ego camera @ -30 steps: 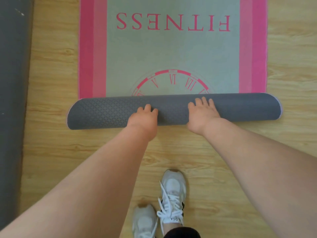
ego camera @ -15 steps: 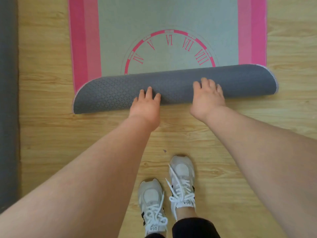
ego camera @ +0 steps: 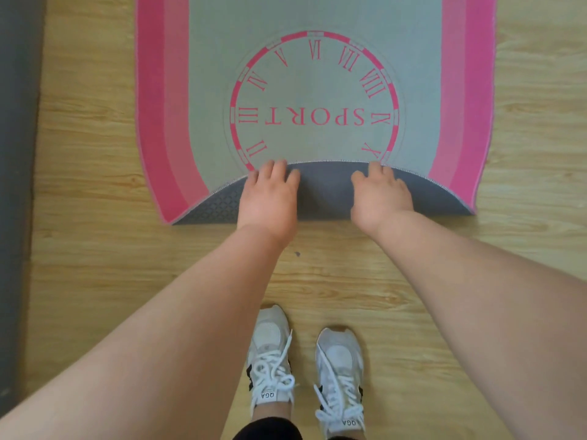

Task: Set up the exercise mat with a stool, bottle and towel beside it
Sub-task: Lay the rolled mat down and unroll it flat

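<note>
Where the mat [ego camera: 317, 14] meets the near part of the floor [ego camera: 95, 249], its last flap is folded back over the printed face, showing the grey textured underside [ego camera: 324, 195] as a curved band across the near end. Left hand [ego camera: 268, 198] and right hand [ego camera: 379, 193] lie palm down on this band, set apart from each other, fingers spread and reaching to the folded edge; neither is closed around the flap, and whether the fingertips hook over the edge cannot be told. The mat lies flat on the floor beyond the fold, its grey centre bordered by pink stripes along both long sides and running off the far edge of the view. A pink clock dial [ego camera: 314, 100] with Roman numerals and the word SPORT (upside down from the wearer's side) sits just beyond the hands, its near arc covered by the flap. Two white laced shoes [ego camera: 305, 366] stand on the floor, near the mat's near end but apart from it. Along the floor's left edge runs a dark grey strip [ego camera: 16, 154], separate from the mat.
</note>
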`<action>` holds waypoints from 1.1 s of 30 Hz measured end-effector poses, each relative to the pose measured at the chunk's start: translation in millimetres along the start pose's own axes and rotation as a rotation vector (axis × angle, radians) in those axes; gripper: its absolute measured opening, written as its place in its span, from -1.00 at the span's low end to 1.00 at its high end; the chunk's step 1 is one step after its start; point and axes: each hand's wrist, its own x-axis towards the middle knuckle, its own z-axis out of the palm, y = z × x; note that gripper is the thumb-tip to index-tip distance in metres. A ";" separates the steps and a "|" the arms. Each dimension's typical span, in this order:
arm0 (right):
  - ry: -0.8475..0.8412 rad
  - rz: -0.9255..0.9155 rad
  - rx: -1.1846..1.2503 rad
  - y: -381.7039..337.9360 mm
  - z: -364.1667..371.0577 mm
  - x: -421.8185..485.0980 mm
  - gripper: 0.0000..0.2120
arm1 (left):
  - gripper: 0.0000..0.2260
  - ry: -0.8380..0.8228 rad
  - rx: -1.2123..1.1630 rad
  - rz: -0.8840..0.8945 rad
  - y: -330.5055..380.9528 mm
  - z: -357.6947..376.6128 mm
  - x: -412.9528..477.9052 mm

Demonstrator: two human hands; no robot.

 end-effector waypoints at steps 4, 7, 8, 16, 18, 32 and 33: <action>0.047 0.044 0.043 4.9 5.4 -10.8 -0.51 | -0.28 -0.184 0.052 -0.097 12.4 6.0 0.9; 0.025 0.037 -0.025 14.6 11.4 -21.1 -0.33 | -0.43 -0.244 -0.010 -0.131 24.3 8.5 -10.0; -0.014 0.035 -0.027 17.4 12.1 -24.6 -0.35 | -0.52 -0.258 -0.030 -0.136 26.9 7.0 -15.2; -0.153 -0.037 -0.099 17.5 20.3 -59.5 -0.60 | -0.73 -0.360 -0.086 -0.133 37.5 8.4 -60.3; -0.142 -0.028 -0.106 13.1 23.3 -66.7 -0.61 | -0.73 -0.391 -0.102 -0.132 37.0 10.0 -70.0; -0.129 0.008 -0.029 -25.2 57.4 -125.4 -0.63 | -0.73 -0.463 -0.101 -0.126 14.1 20.2 -132.7; -0.140 0.004 -0.022 -27.4 62.2 -129.5 -0.63 | -0.73 -0.472 -0.099 -0.130 13.1 23.9 -137.5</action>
